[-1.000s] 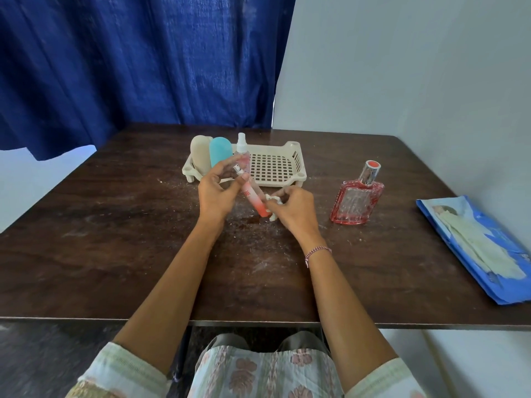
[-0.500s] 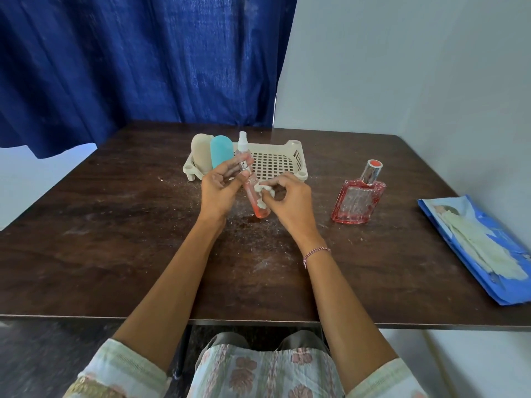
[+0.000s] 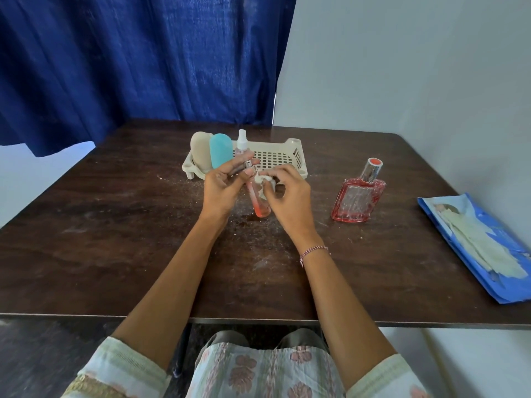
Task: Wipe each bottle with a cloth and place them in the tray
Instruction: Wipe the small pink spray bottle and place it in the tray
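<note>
Wiping near the centre of the table (image 3: pixel 138 231): the pink bottle (image 3: pixel 261 206) is gripped at its cap by the left hand (image 3: pixel 221 191), and the cloth (image 3: pixel 265 182) is pinched against it by the right hand (image 3: pixel 290 202) — its long axis points at the tray (image 3: pixel 294 149), just beyond toward the far edge.

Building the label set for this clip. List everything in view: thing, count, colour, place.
table: 1, dark brown
tray: 1, cream, far centre of table
beige bottle: 1, beige, tray's left end
turquoise bottle: 1, turquoise, beside it in tray
clear spray bottle: 1, white cap, in tray
slim spray bottle: 1, pink-orange, table centre
cloth: 1, white, against slim spray bottle
perfume bottle: 1, red-tinted, standing right of centre
packet: 1, blue, table's right edge
curtain: 1, blue, behind table
left hand: grips slim spray bottle
right hand: pinches cloth
</note>
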